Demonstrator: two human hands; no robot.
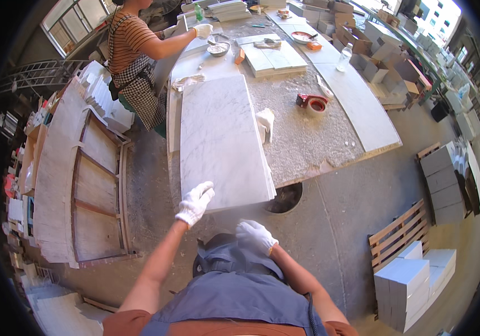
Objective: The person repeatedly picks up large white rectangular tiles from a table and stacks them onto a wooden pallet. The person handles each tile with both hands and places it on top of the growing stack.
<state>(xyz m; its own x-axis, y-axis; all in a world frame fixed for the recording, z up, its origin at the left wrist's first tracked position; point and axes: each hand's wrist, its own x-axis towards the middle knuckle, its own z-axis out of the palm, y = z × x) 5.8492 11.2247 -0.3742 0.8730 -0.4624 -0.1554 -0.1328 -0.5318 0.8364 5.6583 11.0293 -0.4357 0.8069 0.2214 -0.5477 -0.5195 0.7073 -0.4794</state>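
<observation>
A stack of white, grey-veined marble slabs point(217, 129) lies at the near left of the worktable, its front end jutting toward me. My left hand point(196, 203), in a white knitted glove, rests on the near left corner of the top slab, fingers stretched forward. In front of my grey apron point(223, 285), near the waist, is my right hand point(255, 236), also gloved. Its fingers curl inward and are closed; what they hold, if anything, is hidden. A loose white glove point(265, 124) lies against the stack's right side.
A red tape dispenser point(311, 105) sits on the dusty worktable point(296, 151). Farther back are more slabs point(270, 56), a bowl of white paste point(218, 49) and a plastic bottle point(344, 57). A co-worker point(136, 50) stands far left. Stacked white blocks point(411, 283) stand right.
</observation>
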